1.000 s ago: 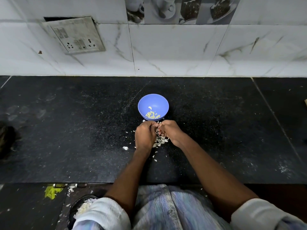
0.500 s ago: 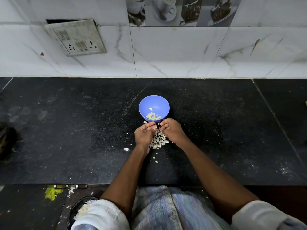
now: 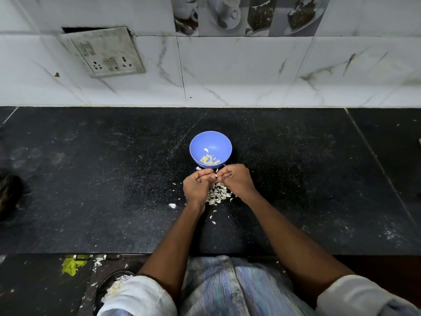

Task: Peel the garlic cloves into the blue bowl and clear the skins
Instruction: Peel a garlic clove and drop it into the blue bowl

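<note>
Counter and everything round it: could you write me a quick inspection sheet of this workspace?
Surface: black counter, speckled and dusty.
Job's things: blue bowl holds peeled cloves; skins piled below the hands.
Clutter: stray skin flakes on the counter.
Hands: left hand and right hand meet fingertip to fingertip just before the bowl, pinching something small and pale.
Cables: nothing seen.
Surroundings: marbled wall tiles, loose socket plate, littered floor.

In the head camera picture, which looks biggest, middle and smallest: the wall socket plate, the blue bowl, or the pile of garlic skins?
1. Grey wall socket plate: largest.
2. Round blue plastic bowl.
3. Pile of white garlic skins: smallest, though the hands hide part of it.
</note>
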Motion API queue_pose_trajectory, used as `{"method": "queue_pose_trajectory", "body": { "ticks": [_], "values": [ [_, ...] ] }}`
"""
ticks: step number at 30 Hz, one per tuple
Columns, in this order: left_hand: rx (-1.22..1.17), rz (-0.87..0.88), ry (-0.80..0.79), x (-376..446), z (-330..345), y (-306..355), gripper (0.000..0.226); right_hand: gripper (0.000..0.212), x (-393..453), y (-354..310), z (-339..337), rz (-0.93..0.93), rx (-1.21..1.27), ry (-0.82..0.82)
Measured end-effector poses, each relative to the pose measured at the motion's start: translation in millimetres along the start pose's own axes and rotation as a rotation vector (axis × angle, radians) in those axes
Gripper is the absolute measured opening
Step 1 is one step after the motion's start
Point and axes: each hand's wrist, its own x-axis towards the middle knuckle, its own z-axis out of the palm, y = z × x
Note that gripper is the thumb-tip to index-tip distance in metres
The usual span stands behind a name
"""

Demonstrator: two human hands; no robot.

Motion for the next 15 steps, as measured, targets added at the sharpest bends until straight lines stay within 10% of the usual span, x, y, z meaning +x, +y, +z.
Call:
{"method": "queue_pose_trajectory", "body": {
  "ticks": [15],
  "values": [
    [0.557, 0.324, 0.072, -0.9, -0.6, 0.8, 0.019, 0.012, -1.5, -2.7, -0.2, -0.047, -0.058, 0.068]
  ]
}}
